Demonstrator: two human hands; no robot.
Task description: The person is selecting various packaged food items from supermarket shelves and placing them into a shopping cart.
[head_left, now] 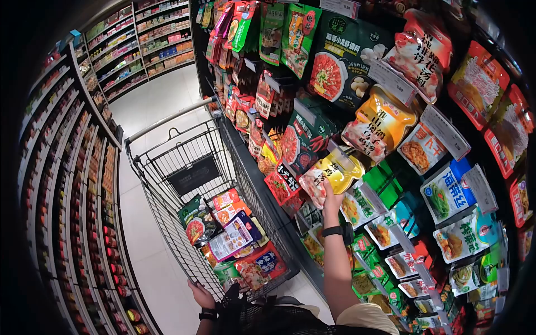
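Your right hand [331,202] was up, pinching the bottom edge of the yellow pouch [335,170], which hung at two o'clock of the cart [159,215]. Light, soft, slick film, I'd judge; that sealed lower seam gave the firmest purchase. Your left hand [201,296] clasped the cart handle [231,300].

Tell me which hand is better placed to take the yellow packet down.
Right. The right hand is on the yellow packet; the left hand is low at the trolley, far from it.
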